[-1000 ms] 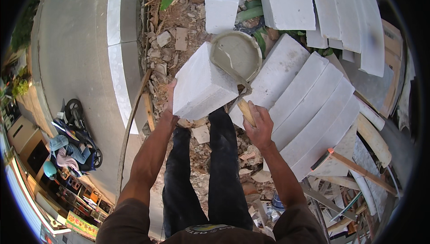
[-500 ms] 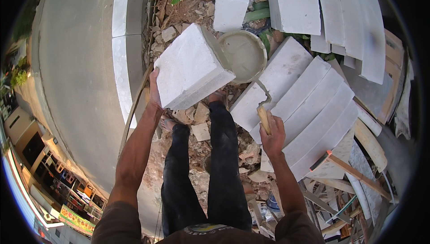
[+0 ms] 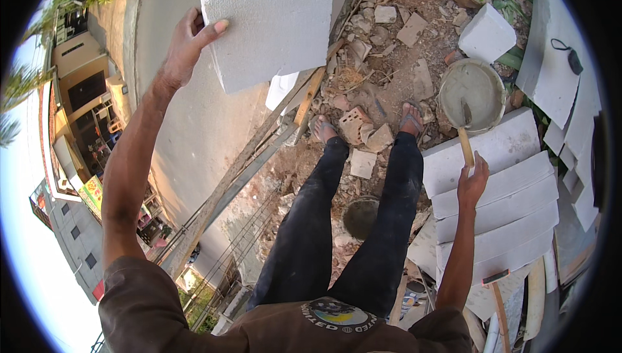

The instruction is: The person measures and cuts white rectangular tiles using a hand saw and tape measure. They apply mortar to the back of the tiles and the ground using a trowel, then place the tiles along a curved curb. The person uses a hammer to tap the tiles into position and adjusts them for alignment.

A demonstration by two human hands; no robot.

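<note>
Left hand [image 3: 188,48], upper left, grips a white block [image 3: 275,39], best kept steady; right hand [image 3: 473,181], at right, grasps a trowel [image 3: 466,148] dipped in grey paste [image 3: 481,87].

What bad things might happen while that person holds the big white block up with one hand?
The block might slip, since only the left hand grips it, near one edge. The feet stand among loose rubble, so a stumble is possible. The right hand holds a trowel dipped in the bucket; a jerk might spill some mix.
</note>
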